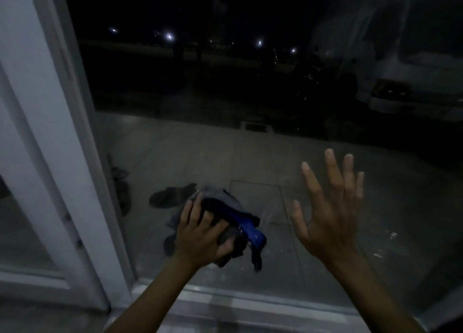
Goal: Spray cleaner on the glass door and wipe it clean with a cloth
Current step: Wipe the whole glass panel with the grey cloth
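My left hand grips the cloth low on the glass door, and my right hand is spread open beside it.

At the pane's left edge stands the white door frame. Just right of it, through the glass, dark shoes lie on the paving outside. My left fingers curl round the cloth, a bunched wad of grey, black and blue, held at the lower left of the pane, above the bottom rail. My right hand is apart from the cloth, fingers straight and fanned, palm turned to the glass; I cannot tell whether it touches. Past the pane's right edge, a pale vehicle stands in the dark outside.
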Motion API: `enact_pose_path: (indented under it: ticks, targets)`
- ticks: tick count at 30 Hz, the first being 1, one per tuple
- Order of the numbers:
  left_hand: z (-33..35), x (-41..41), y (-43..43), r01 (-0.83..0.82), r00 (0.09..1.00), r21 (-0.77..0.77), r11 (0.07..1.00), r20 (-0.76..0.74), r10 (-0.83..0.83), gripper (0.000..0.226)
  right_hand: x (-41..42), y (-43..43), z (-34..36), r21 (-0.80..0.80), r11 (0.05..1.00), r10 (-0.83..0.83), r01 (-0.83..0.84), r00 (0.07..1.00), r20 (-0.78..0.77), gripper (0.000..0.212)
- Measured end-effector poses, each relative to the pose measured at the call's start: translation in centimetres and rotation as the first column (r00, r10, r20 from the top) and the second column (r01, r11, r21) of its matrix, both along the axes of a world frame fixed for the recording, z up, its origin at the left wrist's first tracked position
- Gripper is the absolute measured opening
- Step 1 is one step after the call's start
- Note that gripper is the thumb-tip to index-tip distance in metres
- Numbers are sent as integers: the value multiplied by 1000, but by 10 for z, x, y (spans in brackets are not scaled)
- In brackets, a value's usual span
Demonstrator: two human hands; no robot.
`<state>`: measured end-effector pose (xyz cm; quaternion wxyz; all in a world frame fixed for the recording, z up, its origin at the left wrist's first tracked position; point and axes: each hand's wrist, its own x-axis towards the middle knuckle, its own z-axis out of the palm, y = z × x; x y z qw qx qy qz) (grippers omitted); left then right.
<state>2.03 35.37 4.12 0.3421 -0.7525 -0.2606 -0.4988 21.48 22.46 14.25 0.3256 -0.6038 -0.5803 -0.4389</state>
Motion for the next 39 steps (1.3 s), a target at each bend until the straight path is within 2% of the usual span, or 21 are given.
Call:
enact_pose_path:
  ticks: [3, 6, 9, 13, 15, 17, 19, 21, 26, 30, 32, 34, 36, 39]
  targets:
    - [56, 12, -3, 16, 993, 7, 1000, 117, -17, 40, 5, -7, 8, 26, 1000, -2, 3, 999, -51, 65]
    - [117, 35, -10, -26, 960, -33, 999, 279, 35, 49, 12, -16, 17, 68, 998, -2, 8, 995, -99, 65]
    - [139, 51, -17, -32, 920, -85, 996, 387, 62, 53, 19, -25, 25, 109, 994, -7, 23, 989, -150, 63]
    - [125, 53, -18, -47, 958, -24, 999, 282, 52, 47, 30, -39, 19, 122, 991, -35, 58, 982, -185, 63]
    - [106, 53, -20, -28, 989, 39, 999, 149, 22, 45, 35, -45, 11, 108, 992, -42, 65, 978, -204, 63]
    - [78, 56, -24, 31, 998, 112, 993, -52, -26, 42, 40, -51, 0, 92, 992, -68, 89, 975, -213, 64]
    - [50, 59, -27, 87, 970, 171, 981, -238, -44, 43, 45, -57, -10, 64, 992, -92, 108, 973, -214, 64]
    - [35, 63, -29, 115, 947, 215, 970, -317, -42, 41, 54, -64, -17, 30, 991, -126, 134, 972, -201, 65]
    - [43, 76, -35, 101, 966, 175, 979, -252, -54, 41, 89, -85, -16, 4, 977, -206, 211, 959, -196, 63]
    - [86, 126, -60, 41, 995, 59, 997, 91, -46, 41, 123, -104, -15, 75, 962, -231, 264, 926, -299, 63]
    - [109, 160, -76, 29, 963, -29, 999, 268, -20, 45, 140, -114, -17, 93, 953, -241, 288, 907, -346, 63]
    - [121, 185, -86, 55, 934, -74, 996, 355, -25, 46, 158, -123, -22, 83, 945, -265, 316, 890, -371, 62]
    - [118, 191, -87, 63, 959, -29, 998, 279, -52, 44, 168, -124, -25, 66, 948, -265, 312, 886, -381, 62]
    - [102, 202, -92, 145, 989, 115, 983, 10, -147, 45, 180, -131, -40, 45, 942, -285, 333, 861, -422, 62]
